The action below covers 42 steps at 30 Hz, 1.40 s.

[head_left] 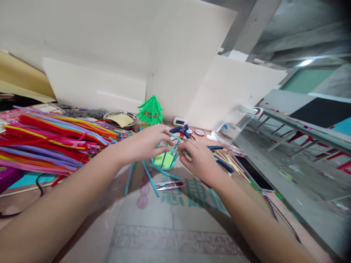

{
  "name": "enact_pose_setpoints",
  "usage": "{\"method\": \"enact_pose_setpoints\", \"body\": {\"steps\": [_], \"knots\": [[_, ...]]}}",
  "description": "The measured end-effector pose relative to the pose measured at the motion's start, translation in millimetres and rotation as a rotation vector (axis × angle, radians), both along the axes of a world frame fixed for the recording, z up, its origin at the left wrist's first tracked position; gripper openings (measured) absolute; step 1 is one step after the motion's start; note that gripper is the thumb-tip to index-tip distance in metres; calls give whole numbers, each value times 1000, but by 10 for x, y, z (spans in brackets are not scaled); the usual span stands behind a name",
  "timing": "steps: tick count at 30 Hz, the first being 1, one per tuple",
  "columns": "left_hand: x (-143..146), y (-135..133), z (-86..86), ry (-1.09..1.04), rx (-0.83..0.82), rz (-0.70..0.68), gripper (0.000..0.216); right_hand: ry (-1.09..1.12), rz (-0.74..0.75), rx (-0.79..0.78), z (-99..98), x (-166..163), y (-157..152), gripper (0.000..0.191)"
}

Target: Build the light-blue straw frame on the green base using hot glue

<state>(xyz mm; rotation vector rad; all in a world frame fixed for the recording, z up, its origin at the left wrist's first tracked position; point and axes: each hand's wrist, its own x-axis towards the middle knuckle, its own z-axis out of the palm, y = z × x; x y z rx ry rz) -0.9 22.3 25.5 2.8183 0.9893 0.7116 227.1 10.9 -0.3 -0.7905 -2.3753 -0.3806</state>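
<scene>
Both of my hands meet over a small frame of teal pipe cleaners (167, 160) with a light green disc at its base, standing on a flattened cardboard sheet (175, 223). My left hand (148, 143) curls its fingers round the top of the frame. My right hand (199, 159) pinches a teal strand at the frame's right side. Loose teal pipe cleaners (149, 177) lie in front of the frame. Small pink thread snips (171, 185) rest just below my hands.
A big pile of coloured pipe cleaners (49, 140) fills the left. Behind stand a green paper tree (150, 110), a metal dish (120, 118), a blue glue gun (181, 130) and a clear plastic jar (233, 128). Wooden sticks (229, 160) and a phone (253, 172) lie right.
</scene>
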Motion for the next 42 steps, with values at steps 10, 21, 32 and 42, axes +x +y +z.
{"method": "enact_pose_setpoints", "body": {"steps": [10, 21, 32, 42], "knots": [[306, -182, 2, -393, 28, 63, 20, 145, -10, 116, 130, 32, -57, 10], [331, -286, 56, -435, -136, 54, 25, 206, -61, 162, 198, 60, -94, 6], [447, -396, 145, -556, -370, 53, 29, 272, -63, 225, 241, 73, -134, 7], [248, -232, 171, -697, -481, 157, 30, 389, -91, 101, 530, 229, -203, 5]]}}
